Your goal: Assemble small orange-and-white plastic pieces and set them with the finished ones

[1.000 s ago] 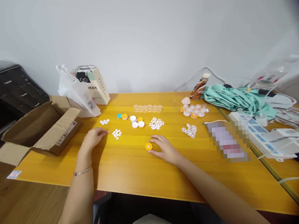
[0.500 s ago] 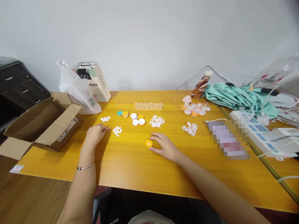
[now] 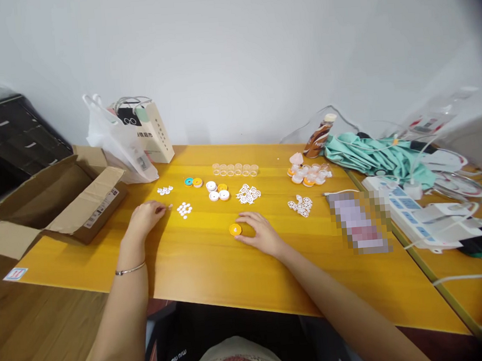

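My right hand rests on the table with thumb and fingers around the right edge of a yellow round piece, which has a small pale spot in its middle. My left hand is closed near the left side, its fingertips pinched beside a tiny pale piece. Just right of it lie small white discs, and behind it small white parts. Farther back are a teal ring, white round pieces, a row of clear cups and white openwork pieces.
An open cardboard box, a plastic bag and a paper bag stand at left. To the right are assembled orange-and-clear pieces, more openwork pieces, a bottle, green fabric and a power strip.
The whole view has shifted slightly, with the table's things a little farther left. Both hands keep nearly the same pose and place relative to the pieces.
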